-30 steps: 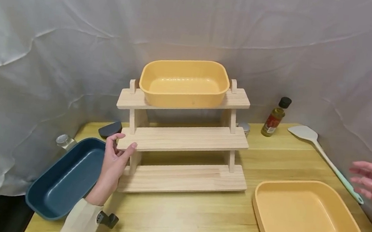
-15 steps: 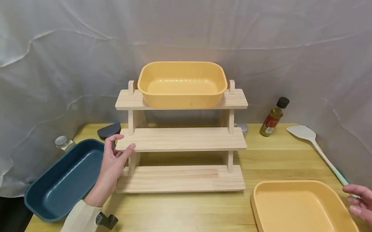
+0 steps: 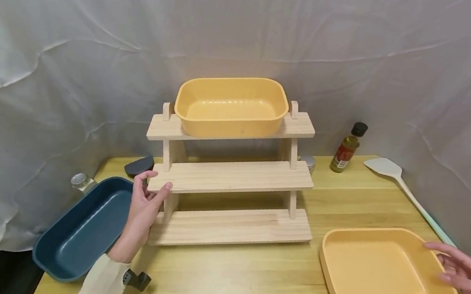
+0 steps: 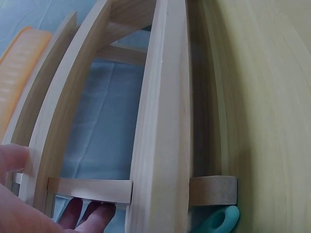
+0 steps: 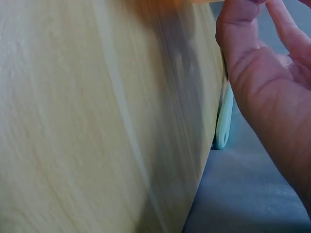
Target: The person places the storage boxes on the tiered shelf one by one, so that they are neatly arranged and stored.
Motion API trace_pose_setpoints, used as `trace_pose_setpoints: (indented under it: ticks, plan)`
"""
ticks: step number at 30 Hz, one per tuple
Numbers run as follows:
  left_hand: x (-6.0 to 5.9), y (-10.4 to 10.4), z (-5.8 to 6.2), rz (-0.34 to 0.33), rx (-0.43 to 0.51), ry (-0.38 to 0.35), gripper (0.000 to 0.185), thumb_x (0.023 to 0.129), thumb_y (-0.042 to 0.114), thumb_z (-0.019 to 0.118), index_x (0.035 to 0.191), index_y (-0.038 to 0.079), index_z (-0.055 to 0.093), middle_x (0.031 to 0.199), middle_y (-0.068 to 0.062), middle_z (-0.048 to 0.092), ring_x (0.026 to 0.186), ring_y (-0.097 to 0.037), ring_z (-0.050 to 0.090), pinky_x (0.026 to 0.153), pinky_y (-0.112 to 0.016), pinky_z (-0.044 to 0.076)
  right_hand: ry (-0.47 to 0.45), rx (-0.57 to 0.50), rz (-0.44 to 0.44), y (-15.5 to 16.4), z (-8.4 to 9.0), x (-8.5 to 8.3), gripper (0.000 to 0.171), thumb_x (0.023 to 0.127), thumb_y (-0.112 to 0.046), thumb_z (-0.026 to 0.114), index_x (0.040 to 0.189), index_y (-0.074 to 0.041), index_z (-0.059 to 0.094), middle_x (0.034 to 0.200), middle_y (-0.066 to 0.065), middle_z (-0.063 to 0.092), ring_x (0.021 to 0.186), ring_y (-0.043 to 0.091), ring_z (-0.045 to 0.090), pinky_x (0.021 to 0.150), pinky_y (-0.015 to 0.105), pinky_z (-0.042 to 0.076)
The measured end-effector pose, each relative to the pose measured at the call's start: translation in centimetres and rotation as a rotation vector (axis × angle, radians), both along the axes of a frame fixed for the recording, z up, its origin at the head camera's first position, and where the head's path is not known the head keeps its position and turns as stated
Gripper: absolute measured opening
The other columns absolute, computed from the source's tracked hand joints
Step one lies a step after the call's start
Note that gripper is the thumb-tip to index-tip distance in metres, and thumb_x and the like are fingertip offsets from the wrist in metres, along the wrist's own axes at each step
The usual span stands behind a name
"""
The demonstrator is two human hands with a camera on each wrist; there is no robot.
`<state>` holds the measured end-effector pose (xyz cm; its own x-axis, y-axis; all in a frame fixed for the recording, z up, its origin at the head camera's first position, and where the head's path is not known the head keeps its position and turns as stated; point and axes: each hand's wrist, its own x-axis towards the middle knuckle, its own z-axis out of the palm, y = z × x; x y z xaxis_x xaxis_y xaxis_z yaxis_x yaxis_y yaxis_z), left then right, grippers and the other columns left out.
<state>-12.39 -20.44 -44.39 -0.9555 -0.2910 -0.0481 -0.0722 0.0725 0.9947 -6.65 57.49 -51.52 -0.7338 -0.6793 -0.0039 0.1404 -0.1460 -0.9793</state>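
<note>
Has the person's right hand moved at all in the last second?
Yes. The right hand has dropped and come in leftward: it was up beside the spatula, and now its fingers reach over the right rim of the yellow dish.

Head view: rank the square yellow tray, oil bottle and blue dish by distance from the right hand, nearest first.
From the right hand:
1. Square yellow tray, under its fingertips, front right.
2. Oil bottle, back right by the curtain.
3. Blue dish, far left table edge.

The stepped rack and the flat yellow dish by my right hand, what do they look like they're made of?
The rack looks like pale unfinished wood: visible grain, no gloss. The flat yellow dish looks like matte moulded plastic, perhaps a fibre blend: uniform colour, rounded rim, soft sheen.
</note>
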Motion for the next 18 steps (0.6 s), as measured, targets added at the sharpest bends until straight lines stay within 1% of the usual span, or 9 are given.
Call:
trace_pose_setpoints:
  ticks: [3, 7, 12, 15, 18]
  plan:
    - [0.00, 0.01, -0.10, -0.004, 0.000, 0.010, 0.056, 0.106, 0.023, 0.076, 0.149, 0.015, 0.041, 0.130, -0.002, 0.041, 0.081, -0.015, 0.048, 0.066, -0.025, 0.040, -0.090, -0.104, 0.072, -0.02, -0.17, -0.25, 0.082, 0.105, 0.026, 0.021, 0.174, -0.018, 0.023, 0.157, 0.016, 0.056, 0.140, 0.034, 0.058, 0.101, 0.061, 0.051]
    - [0.01, 0.13, -0.11, -0.007, -0.004, 0.017, 0.056, 0.106, 0.023, 0.076, 0.149, 0.015, 0.041, 0.130, -0.002, 0.042, 0.081, -0.014, 0.049, 0.067, -0.025, 0.040, -0.164, -0.214, 0.123, -0.12, -0.50, -0.11, 0.085, 0.105, 0.025, 0.015, 0.175, -0.022, 0.022, 0.164, 0.017, 0.049, 0.144, 0.040, 0.052, 0.105, 0.064, 0.044]
    - [0.02, 0.32, -0.09, -0.013, -0.011, 0.017, 0.056, 0.107, 0.023, 0.075, 0.150, 0.013, 0.040, 0.130, -0.004, 0.042, 0.082, -0.015, 0.049, 0.068, -0.025, 0.041, -0.187, -0.298, 0.154, -0.30, -0.53, -0.09, 0.086, 0.104, 0.026, 0.011, 0.175, -0.020, 0.025, 0.167, 0.017, 0.046, 0.146, 0.043, 0.050, 0.107, 0.063, 0.043]
    - [0.01, 0.34, -0.04, -0.005, -0.016, 0.019, 0.056, 0.107, 0.023, 0.075, 0.150, 0.013, 0.040, 0.131, -0.005, 0.043, 0.083, -0.015, 0.048, 0.068, -0.025, 0.040, -0.168, -0.324, 0.171, -0.57, -0.28, -0.41, 0.086, 0.102, 0.028, 0.011, 0.174, -0.018, 0.025, 0.167, 0.018, 0.044, 0.146, 0.042, 0.049, 0.107, 0.062, 0.043]
    - [0.03, 0.26, 0.01, 0.004, -0.018, 0.020, 0.056, 0.107, 0.023, 0.075, 0.150, 0.014, 0.041, 0.133, -0.005, 0.042, 0.083, -0.015, 0.048, 0.067, -0.025, 0.040, -0.134, -0.328, 0.167, -0.95, 0.17, -0.84, 0.087, 0.100, 0.029, 0.011, 0.174, -0.015, 0.025, 0.167, 0.019, 0.045, 0.145, 0.042, 0.050, 0.107, 0.061, 0.045]
